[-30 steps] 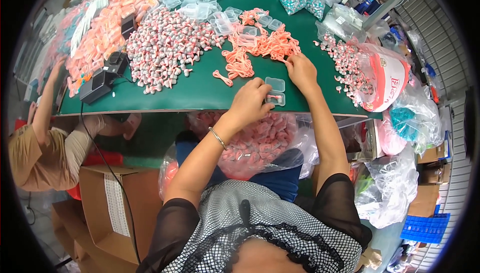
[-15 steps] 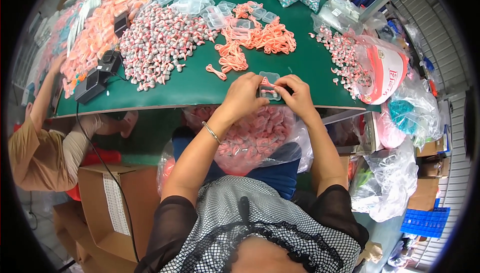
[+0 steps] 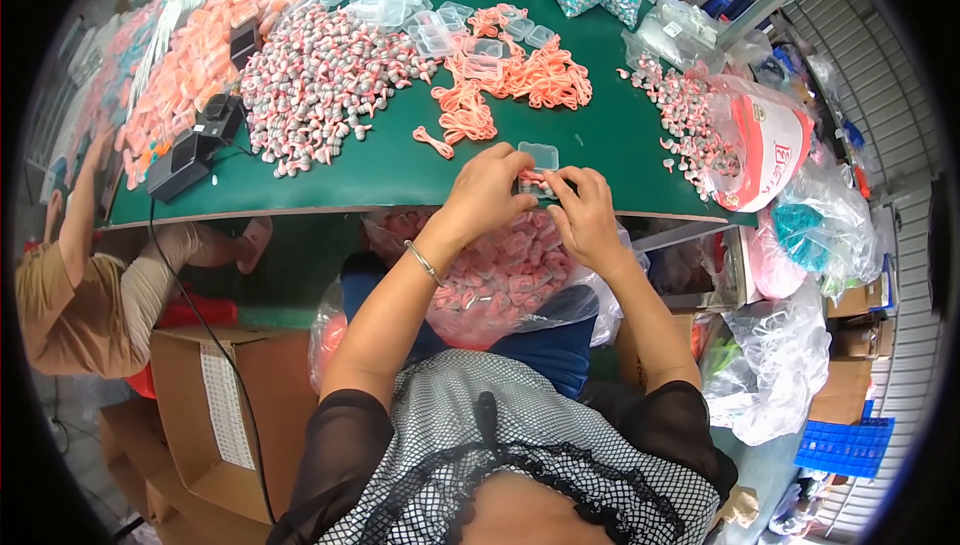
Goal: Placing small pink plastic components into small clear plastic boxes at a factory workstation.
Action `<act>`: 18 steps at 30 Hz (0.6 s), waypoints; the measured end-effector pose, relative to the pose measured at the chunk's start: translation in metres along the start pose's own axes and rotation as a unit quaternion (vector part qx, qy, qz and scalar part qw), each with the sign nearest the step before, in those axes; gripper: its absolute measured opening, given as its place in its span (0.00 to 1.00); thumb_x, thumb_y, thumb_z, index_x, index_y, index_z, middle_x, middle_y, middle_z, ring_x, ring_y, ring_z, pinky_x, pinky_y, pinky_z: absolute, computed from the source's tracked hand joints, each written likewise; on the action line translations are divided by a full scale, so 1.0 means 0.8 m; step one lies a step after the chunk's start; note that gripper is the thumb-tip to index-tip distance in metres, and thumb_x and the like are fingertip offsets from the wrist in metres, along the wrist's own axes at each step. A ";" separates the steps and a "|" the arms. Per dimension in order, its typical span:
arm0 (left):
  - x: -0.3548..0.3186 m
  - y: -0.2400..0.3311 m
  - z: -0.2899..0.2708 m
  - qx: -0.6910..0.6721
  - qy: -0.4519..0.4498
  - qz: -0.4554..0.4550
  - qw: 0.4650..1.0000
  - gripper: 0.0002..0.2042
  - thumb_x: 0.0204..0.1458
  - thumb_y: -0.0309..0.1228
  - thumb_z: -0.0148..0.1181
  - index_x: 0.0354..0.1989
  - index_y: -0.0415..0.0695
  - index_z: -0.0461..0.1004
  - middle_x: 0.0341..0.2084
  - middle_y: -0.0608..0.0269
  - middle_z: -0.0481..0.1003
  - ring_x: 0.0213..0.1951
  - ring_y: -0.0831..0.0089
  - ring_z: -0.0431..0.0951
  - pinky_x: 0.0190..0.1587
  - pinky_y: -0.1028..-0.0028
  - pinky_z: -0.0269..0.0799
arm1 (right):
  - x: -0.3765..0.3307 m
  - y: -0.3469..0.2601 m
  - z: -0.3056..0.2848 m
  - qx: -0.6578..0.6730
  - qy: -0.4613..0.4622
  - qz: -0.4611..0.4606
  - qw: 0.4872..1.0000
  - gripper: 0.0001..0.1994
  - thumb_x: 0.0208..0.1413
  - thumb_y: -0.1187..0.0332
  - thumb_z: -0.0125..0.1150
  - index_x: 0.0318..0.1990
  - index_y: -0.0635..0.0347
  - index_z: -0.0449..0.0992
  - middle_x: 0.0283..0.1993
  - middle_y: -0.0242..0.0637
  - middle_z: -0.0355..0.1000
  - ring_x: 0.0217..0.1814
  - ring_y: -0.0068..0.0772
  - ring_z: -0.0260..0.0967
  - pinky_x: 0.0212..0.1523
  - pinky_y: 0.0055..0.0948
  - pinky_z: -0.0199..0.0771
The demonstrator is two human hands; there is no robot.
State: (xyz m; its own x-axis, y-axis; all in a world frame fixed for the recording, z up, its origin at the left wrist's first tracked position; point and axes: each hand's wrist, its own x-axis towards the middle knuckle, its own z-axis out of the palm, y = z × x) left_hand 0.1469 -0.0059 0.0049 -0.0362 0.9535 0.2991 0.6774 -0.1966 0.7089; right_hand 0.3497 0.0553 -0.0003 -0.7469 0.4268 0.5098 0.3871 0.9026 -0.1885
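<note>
I see a small clear case (image 3: 533, 183) pinched between both hands at the near edge of the green table (image 3: 610, 135), with something pink inside it; a second clear case (image 3: 538, 155) lies just beyond, touching nothing I can make out. The table curves across the upper view, in a crowded workroom with shelves and bags to the right. My left hand (image 3: 487, 193) curls over the case from the left, fingers bent down on it, a bracelet (image 3: 423, 262) on the wrist; my right hand (image 3: 585, 210) closes on it from the right, thumb and fingertips meeting the left's. Both forearms rise from the lower edge. Beyond lie pink cords (image 3: 510, 80), a heap of grey-and-pink pieces (image 3: 320, 80) and empty clear cases (image 3: 430, 30). Below the table edge a clear bag of pink packs (image 3: 495, 280) sits in my lap. At far left another person (image 3: 75, 285) reaches up to the table.
</note>
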 end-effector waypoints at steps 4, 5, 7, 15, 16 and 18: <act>-0.001 0.001 -0.001 0.004 0.002 -0.002 1.000 0.22 0.38 0.32 0.73 0.44 0.41 0.76 0.37 0.55 0.74 0.42 0.55 0.76 0.44 0.61 0.73 | 0.000 -0.005 -0.001 0.005 0.005 0.015 1.000 0.26 0.51 0.68 0.63 0.60 0.54 0.70 0.54 0.40 0.66 0.56 0.48 0.61 0.55 0.44 0.62; 0.000 0.000 0.000 -0.001 0.001 0.002 1.000 0.22 0.38 0.32 0.73 0.44 0.41 0.76 0.37 0.55 0.74 0.43 0.55 0.76 0.44 0.61 0.73 | 0.002 -0.003 -0.006 0.005 -0.022 0.023 0.999 0.24 0.53 0.67 0.61 0.60 0.54 0.70 0.53 0.40 0.66 0.56 0.48 0.62 0.55 0.44 0.62; -0.002 -0.001 0.000 -0.003 0.001 0.003 1.000 0.22 0.39 0.32 0.73 0.44 0.41 0.76 0.37 0.55 0.74 0.43 0.55 0.76 0.44 0.61 0.73 | 0.010 0.004 -0.015 0.009 -0.051 0.028 0.998 0.23 0.55 0.65 0.59 0.60 0.54 0.70 0.52 0.40 0.67 0.55 0.48 0.62 0.55 0.44 0.62; 0.001 0.000 0.002 0.001 -0.002 0.011 1.000 0.23 0.38 0.32 0.73 0.44 0.41 0.74 0.37 0.56 0.73 0.43 0.55 0.75 0.45 0.61 0.72 | 0.061 0.056 0.011 0.006 -0.077 0.097 0.992 0.18 0.57 0.64 0.59 0.54 0.57 0.74 0.47 0.39 0.70 0.52 0.43 0.66 0.50 0.43 0.67; 0.000 0.000 0.003 0.002 0.000 0.010 1.000 0.23 0.38 0.32 0.73 0.44 0.41 0.74 0.37 0.56 0.73 0.43 0.55 0.75 0.45 0.61 0.72 | 0.060 0.059 0.015 0.078 -0.061 0.106 0.989 0.17 0.54 0.67 0.62 0.51 0.59 0.75 0.44 0.40 0.71 0.47 0.42 0.68 0.47 0.40 0.69; -0.001 -0.001 0.003 0.000 -0.001 0.009 1.000 0.25 0.38 0.31 0.73 0.47 0.40 0.71 0.39 0.53 0.74 0.44 0.54 0.75 0.46 0.61 0.72 | 0.059 0.056 0.016 0.150 -0.047 0.113 0.981 0.16 0.52 0.70 0.65 0.49 0.61 0.75 0.41 0.40 0.72 0.42 0.40 0.70 0.43 0.36 0.71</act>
State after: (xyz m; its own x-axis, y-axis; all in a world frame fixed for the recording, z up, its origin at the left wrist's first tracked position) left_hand 0.1481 -0.0062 0.0026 -0.0228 0.9500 0.3115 0.6785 -0.2142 0.7027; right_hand 0.3245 0.1166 0.0043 -0.7120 0.6092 0.3490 0.3838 0.7540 -0.5331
